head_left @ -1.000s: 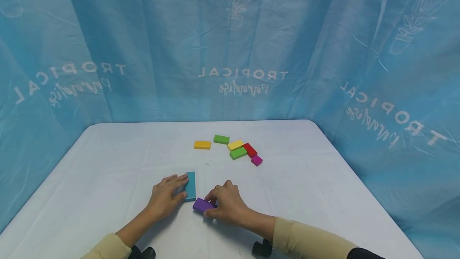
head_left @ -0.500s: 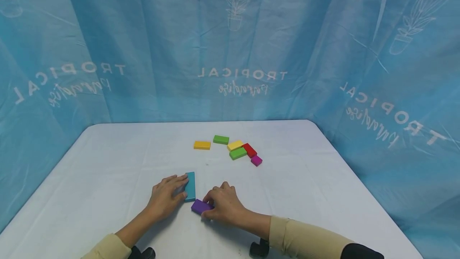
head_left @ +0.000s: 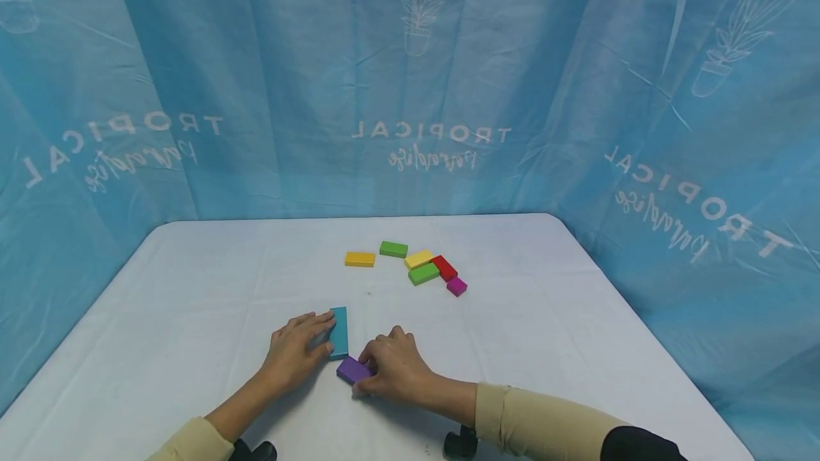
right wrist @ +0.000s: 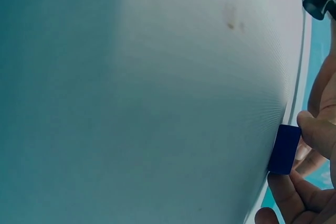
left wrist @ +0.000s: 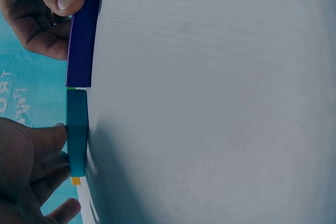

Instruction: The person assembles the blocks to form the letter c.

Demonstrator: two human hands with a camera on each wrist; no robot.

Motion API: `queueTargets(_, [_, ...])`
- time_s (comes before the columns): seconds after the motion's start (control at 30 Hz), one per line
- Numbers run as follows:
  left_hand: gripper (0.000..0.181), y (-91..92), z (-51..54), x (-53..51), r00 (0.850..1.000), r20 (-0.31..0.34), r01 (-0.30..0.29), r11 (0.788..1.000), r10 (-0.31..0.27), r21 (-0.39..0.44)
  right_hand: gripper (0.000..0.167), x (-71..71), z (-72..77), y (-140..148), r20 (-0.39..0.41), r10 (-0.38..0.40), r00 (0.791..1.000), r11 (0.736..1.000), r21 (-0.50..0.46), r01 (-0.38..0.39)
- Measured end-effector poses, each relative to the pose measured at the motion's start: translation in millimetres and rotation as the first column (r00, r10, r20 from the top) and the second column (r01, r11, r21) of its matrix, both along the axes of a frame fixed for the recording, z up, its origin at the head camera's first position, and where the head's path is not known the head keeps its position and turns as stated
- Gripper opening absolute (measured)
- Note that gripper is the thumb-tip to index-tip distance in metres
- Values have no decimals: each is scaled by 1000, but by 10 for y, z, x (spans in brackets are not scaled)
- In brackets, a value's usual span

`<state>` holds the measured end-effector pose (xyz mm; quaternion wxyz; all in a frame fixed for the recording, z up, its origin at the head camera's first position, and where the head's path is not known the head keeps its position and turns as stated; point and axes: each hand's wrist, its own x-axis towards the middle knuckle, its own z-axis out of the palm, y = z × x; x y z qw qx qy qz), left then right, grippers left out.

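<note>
In the head view a teal block (head_left: 339,334) lies lengthwise away from me, and my left hand (head_left: 296,352) rests its thumb and fingertips along its left side. A purple block (head_left: 354,370) lies at its near end, slanted, its far corner close to the teal one; my right hand (head_left: 398,368) pinches its right end between thumb and fingers. The left wrist view shows the purple block (left wrist: 83,38) and the teal block (left wrist: 77,132) nearly end to end. In the right wrist view thumb and fingers hold the purple block (right wrist: 284,149) at opposite sides.
Farther back on the white table (head_left: 211,269) lie an orange block (head_left: 360,260), a green block (head_left: 393,249), a yellow block (head_left: 419,258), another green block (head_left: 424,274), a red block (head_left: 445,267) and a magenta block (head_left: 457,286). A blue printed curtain (head_left: 307,91) hangs behind.
My right hand has moved slightly left and nearer with the purple block, whose left end has shifted past the teal block's near end. My left hand and the teal block have stayed put.
</note>
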<state>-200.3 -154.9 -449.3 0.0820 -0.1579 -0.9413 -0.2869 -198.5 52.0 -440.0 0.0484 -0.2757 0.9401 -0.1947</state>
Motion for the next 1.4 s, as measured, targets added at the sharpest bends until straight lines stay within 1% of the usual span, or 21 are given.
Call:
queueTargets(0.33, [42, -6, 4, 3, 1000, 1, 0, 1000, 0, -7, 39, 2, 4, -18, -16, 8, 1000, 1000, 7, -8])
queueTargets(0.67, [43, -1, 12, 13, 1000, 5, -5, 1000, 5, -10, 39, -4, -11, -7, -7, 11, 1000, 1000, -6, -11])
queueTargets(0.87, [42, 0, -4, 4, 1000, -15, -4, 1000, 4, -7, 41, 6, 12, 3, 3, 2, 1000, 999, -34, -2])
queueTargets(1.0, [42, -3, -9, 4, 1000, -30, 0, 1000, 0, 1, 41, -13, 40, 13, 8, 2, 1000, 998, -62, -2])
queueTargets(1.17, [42, -13, -8, 2, 999, -35, 5, 1000, -4, 3, 39, -112, 103, 48, 21, -20, 1000, 988, -153, 23])
queueTargets(1.3, [42, -19, -6, -10, 1000, -10, 2, 1000, -3, -1, 39, -256, 120, 76, 31, -58, 998, 971, -229, 63])
queueTargets(1.4, [43, -19, -7, -17, 1000, 9, -1, 1000, 1, -13, 41, -390, 132, 93, 27, -81, 996, 960, -265, 85])
